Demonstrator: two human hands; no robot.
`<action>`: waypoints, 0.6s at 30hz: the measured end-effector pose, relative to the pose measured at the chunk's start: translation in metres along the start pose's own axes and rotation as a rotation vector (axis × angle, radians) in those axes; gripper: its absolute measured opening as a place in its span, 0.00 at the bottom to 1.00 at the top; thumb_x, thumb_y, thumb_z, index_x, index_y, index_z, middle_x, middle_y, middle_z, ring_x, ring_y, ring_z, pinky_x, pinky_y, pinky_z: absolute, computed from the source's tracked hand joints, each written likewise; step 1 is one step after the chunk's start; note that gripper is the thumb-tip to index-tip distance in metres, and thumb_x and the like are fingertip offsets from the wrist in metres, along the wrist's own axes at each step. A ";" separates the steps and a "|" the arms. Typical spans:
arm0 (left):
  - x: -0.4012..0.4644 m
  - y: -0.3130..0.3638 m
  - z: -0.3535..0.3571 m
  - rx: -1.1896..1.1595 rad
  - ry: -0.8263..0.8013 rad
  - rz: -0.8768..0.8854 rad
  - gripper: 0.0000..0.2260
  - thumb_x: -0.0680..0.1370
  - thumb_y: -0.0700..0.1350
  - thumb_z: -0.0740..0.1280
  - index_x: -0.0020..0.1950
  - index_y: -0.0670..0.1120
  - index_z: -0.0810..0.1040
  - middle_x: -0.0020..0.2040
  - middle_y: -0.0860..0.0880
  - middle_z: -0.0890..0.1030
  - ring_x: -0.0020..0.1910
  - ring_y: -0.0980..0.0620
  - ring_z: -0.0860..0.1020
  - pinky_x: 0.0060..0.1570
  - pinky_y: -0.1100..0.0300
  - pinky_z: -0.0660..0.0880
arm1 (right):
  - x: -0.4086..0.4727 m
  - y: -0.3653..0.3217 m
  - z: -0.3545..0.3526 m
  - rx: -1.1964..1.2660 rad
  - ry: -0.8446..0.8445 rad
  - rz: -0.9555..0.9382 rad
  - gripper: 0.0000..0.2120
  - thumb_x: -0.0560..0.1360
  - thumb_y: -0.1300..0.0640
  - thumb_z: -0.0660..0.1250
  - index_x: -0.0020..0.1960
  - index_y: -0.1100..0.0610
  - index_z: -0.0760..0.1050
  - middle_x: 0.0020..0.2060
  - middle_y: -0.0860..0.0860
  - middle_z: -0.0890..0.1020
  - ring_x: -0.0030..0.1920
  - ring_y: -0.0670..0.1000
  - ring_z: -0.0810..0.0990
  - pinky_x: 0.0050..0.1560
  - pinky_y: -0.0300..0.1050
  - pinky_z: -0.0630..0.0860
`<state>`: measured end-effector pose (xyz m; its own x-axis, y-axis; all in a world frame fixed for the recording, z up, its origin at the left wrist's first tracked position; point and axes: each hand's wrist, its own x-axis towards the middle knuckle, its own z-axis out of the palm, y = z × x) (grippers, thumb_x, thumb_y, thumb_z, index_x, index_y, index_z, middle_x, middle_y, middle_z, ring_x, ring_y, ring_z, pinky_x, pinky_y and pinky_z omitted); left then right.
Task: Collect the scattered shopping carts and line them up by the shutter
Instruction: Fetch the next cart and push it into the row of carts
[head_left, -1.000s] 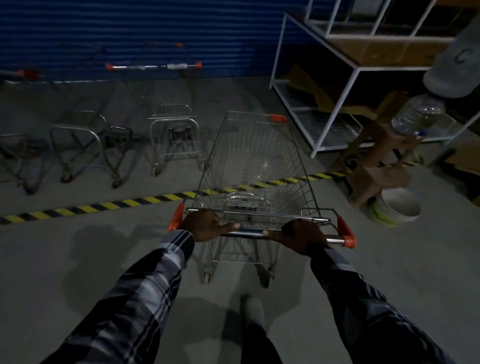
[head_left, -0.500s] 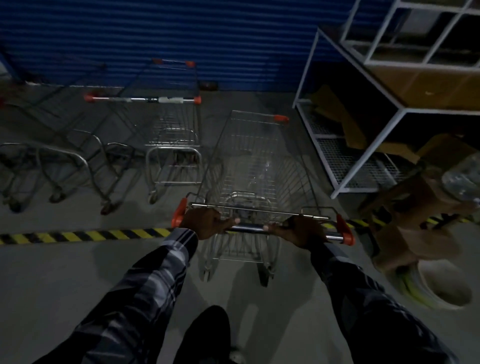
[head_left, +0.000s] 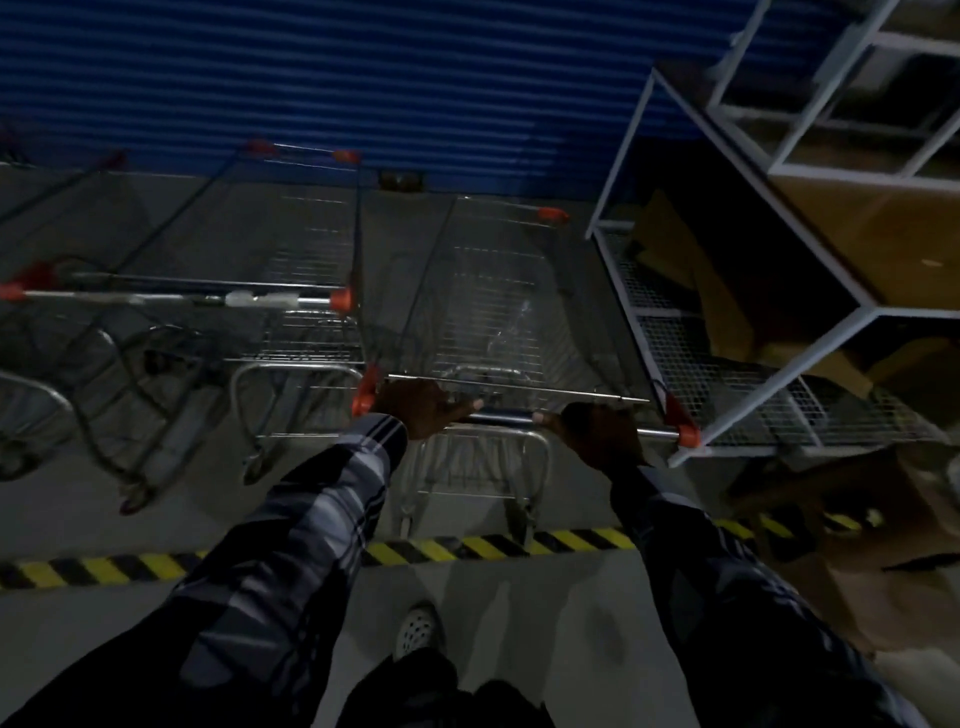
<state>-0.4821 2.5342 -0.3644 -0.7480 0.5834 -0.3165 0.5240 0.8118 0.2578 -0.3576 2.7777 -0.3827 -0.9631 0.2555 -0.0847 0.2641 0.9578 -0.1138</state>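
Wire-mesh shopping cart (head_left: 498, 312) stands past the yellow-black floor tape (head_left: 467, 548), nose toward the blue shutter (head_left: 363, 78), just beside a parked cart (head_left: 291, 291) on its left and a white metal rack (head_left: 779, 322) on its right. Left hand (head_left: 421, 410) and right hand (head_left: 597, 431) grip the handle bar (head_left: 506, 417), fingers apparently curled around it; dim light obscures detail.

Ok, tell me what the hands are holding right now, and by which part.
Both hands grip the shopping cart by its push handle: the left hand near the left red end cap, the right hand toward the right end.
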 end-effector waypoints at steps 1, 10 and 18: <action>0.021 -0.003 -0.005 -0.019 -0.021 0.000 0.37 0.76 0.74 0.48 0.39 0.45 0.82 0.45 0.46 0.84 0.50 0.46 0.80 0.65 0.45 0.64 | 0.024 0.006 0.000 -0.024 -0.005 0.012 0.33 0.72 0.25 0.49 0.38 0.51 0.77 0.42 0.49 0.83 0.51 0.55 0.81 0.61 0.54 0.65; 0.146 -0.017 -0.066 -0.022 -0.006 -0.043 0.34 0.77 0.73 0.46 0.51 0.52 0.83 0.57 0.49 0.82 0.59 0.47 0.78 0.73 0.39 0.48 | 0.201 0.044 -0.003 -0.015 -0.047 -0.035 0.52 0.59 0.17 0.27 0.42 0.48 0.79 0.45 0.48 0.84 0.54 0.54 0.80 0.65 0.62 0.65; 0.229 -0.027 -0.093 -0.075 0.144 -0.111 0.27 0.79 0.69 0.52 0.60 0.53 0.81 0.59 0.49 0.82 0.63 0.47 0.77 0.68 0.52 0.54 | 0.316 0.050 -0.030 0.310 -0.053 -0.087 0.33 0.65 0.20 0.53 0.34 0.49 0.75 0.36 0.43 0.81 0.45 0.45 0.79 0.54 0.51 0.72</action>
<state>-0.7058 2.6434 -0.3591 -0.8527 0.4762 -0.2147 0.4075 0.8635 0.2971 -0.6503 2.9099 -0.3857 -0.9809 0.1593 -0.1121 0.1919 0.8879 -0.4181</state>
